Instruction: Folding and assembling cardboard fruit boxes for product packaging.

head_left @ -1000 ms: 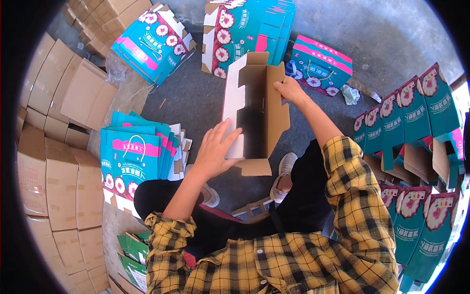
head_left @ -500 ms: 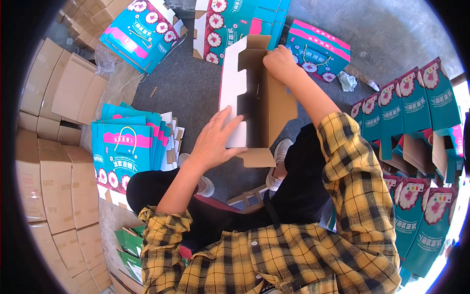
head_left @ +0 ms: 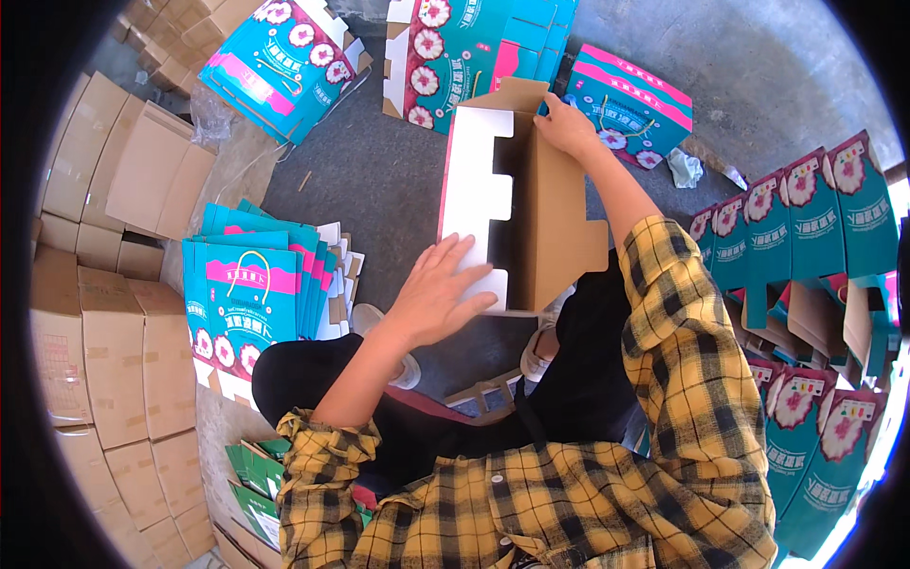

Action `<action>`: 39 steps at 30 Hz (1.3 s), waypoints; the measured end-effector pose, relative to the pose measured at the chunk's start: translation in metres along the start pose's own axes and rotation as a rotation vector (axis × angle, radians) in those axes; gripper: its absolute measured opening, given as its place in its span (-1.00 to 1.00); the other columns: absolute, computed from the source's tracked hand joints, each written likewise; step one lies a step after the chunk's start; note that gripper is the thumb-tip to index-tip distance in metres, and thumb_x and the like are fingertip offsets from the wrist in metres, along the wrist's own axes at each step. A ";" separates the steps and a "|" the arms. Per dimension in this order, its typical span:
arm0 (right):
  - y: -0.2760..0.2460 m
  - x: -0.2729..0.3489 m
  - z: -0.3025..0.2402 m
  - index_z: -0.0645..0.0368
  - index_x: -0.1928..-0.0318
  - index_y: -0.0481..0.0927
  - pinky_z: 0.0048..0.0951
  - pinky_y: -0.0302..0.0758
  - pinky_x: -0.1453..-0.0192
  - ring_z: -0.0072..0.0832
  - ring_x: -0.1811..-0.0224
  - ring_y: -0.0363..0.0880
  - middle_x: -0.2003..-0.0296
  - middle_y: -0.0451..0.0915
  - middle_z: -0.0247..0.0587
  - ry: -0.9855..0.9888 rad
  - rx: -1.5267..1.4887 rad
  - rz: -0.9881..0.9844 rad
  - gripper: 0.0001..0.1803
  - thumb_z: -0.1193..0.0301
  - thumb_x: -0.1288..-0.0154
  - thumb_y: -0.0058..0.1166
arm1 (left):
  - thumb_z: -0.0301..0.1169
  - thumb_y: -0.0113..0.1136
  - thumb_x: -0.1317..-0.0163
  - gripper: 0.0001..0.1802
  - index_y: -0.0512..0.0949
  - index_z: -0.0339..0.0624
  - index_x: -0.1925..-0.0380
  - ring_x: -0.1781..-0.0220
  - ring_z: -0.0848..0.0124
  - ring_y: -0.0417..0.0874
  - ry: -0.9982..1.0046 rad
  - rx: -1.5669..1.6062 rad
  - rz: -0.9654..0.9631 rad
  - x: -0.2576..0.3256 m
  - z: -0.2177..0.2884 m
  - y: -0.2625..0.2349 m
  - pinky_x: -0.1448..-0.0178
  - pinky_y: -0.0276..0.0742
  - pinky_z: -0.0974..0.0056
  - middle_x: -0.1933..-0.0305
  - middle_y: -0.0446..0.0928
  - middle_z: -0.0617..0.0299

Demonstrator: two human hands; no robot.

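Observation:
An unfolded cardboard gift box [head_left: 559, 228] stands open-topped before me, brown inside, with a white notched flap [head_left: 471, 156] along its left side. A brown flap sticks out on its right, and another stands at its far end. My left hand [head_left: 438, 292] lies on the near end of the white flap, fingers outstretched. At the far right corner, my right hand [head_left: 571, 128] pinches the edge of the box between thumb and fingers. The inside bottom is in dark shadow.
Flat teal-and-pink boxes [head_left: 251, 284] are stacked on the left, with more [head_left: 284, 62] at the far left. A finished box with a cord handle [head_left: 630, 104] stands far right. Rows of teal boxes [head_left: 796, 223] line the right; brown cartons [head_left: 114, 360] are piled left.
The box has shifted right and turned slightly. Its near end flap, which stuck out toward me, no longer shows. Both hands have moved right with the box.

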State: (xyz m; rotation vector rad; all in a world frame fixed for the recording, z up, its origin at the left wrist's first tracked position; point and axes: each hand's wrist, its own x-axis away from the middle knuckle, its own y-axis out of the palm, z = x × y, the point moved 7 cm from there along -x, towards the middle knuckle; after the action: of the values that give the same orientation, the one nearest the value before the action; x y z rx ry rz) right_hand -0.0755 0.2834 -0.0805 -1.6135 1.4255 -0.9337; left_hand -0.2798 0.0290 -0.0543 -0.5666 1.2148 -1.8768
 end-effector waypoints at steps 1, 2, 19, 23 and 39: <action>0.001 0.001 -0.002 0.07 -0.33 0.17 -0.07 0.44 -0.09 -0.06 -0.04 0.52 0.01 0.54 0.13 0.000 -0.005 -0.002 -0.39 0.20 -0.31 -0.11 | 0.03 0.07 -0.18 -0.44 0.50 -0.05 -0.09 -0.41 -0.05 0.12 -0.003 -0.003 -0.004 0.004 -0.002 -0.003 -0.44 -0.04 -0.04 -0.35 0.20 -0.09; 0.003 0.002 -0.005 0.00 -0.28 0.27 -0.08 0.44 -0.10 -0.07 -0.05 0.52 0.00 0.54 0.09 -0.015 0.020 -0.029 -0.47 0.26 -0.30 -0.12 | -0.01 0.06 -0.20 -0.48 0.51 -0.06 -0.06 -0.42 -0.03 0.12 0.031 0.118 -0.064 0.012 0.000 -0.005 -0.45 -0.06 -0.03 -0.33 0.23 -0.08; -0.002 0.048 -0.003 0.07 0.08 0.61 -0.15 0.50 -0.03 -0.08 0.03 0.58 0.13 0.61 0.03 -0.220 0.216 -0.100 -0.65 0.50 -0.11 -0.07 | -0.35 0.22 -0.08 -0.69 0.43 -0.24 0.21 -0.21 0.00 0.33 -0.222 0.158 0.273 0.046 -0.069 -0.023 -0.28 0.18 0.02 -0.11 0.38 -0.05; 0.007 0.053 0.013 0.17 0.18 0.62 -0.14 0.50 0.00 -0.05 0.08 0.59 0.19 0.61 0.08 -0.198 0.201 -0.134 -0.71 0.42 -0.11 -0.09 | -0.34 0.22 -0.07 -0.70 0.47 -0.21 0.21 -0.24 0.01 0.32 -0.237 -0.295 0.448 0.028 -0.041 -0.016 -0.22 0.25 0.02 -0.13 0.37 -0.06; 0.009 0.057 0.034 0.19 0.00 0.53 -0.30 0.55 0.14 -0.30 0.16 0.61 0.19 0.60 -0.05 0.007 -0.625 -0.528 -0.60 0.29 -0.17 0.01 | -0.36 0.14 -0.12 -0.68 0.51 -0.33 0.16 -0.13 0.02 0.39 -0.203 -0.143 0.417 0.037 0.018 0.021 -0.23 0.23 0.04 -0.07 0.43 -0.06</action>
State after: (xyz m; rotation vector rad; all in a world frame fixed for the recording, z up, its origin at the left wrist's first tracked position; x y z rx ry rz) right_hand -0.0428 0.2284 -0.1012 -2.5382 1.3995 -0.8077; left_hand -0.2798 -0.0152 -0.0674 -0.5191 1.2286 -1.3599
